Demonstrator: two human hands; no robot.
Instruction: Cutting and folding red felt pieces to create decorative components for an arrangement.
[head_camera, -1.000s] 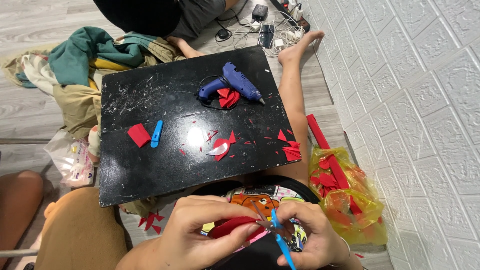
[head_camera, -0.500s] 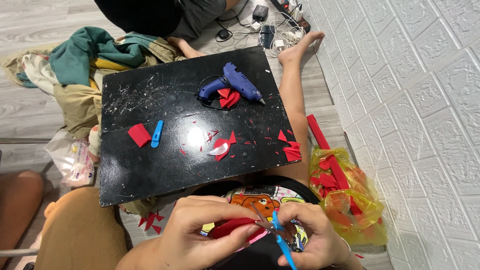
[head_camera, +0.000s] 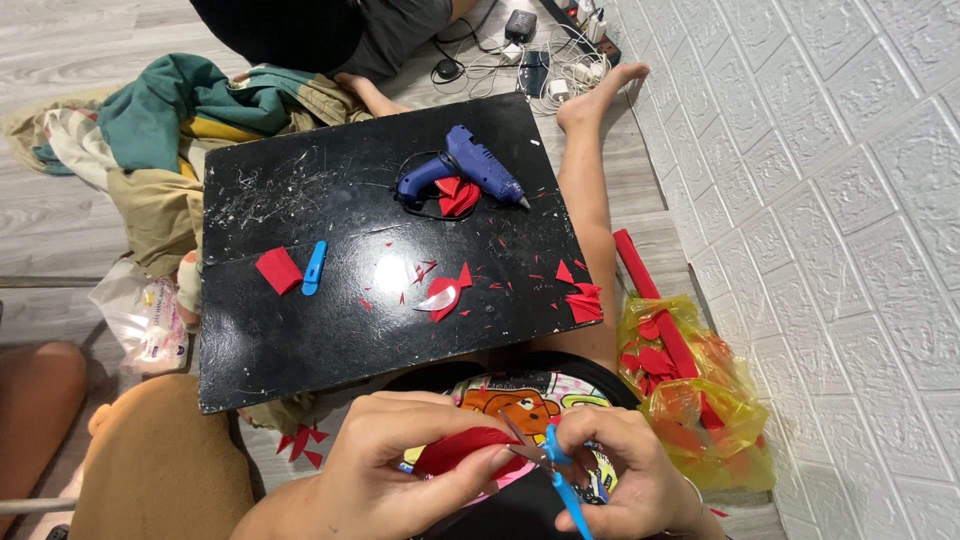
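**Snipping a red piece over the lap**

Head view: at 6 o'clock the left hand (head_camera: 400, 470) pinches a red foam piece (head_camera: 462, 450); the right hand (head_camera: 625, 480) grips blue scissors (head_camera: 555, 475), blades at its edge. Best cut slowly, fingers clear. At 12 o'clock, a black board (head_camera: 300, 350) carries a blue glue gun (head_camera: 470, 165) and scraps.

Hardly any change over last second. Right hand (head_camera: 625, 470) with blue scissors (head_camera: 555, 475) shifted slightly left, blades now meeting red piece (head_camera: 465, 448) at its right end. Left hand (head_camera: 400, 465) thumb and fingers closed a little tighter on red piece. Scissor handle tilted a touch more toward near edge. View itself nudged only marginally.
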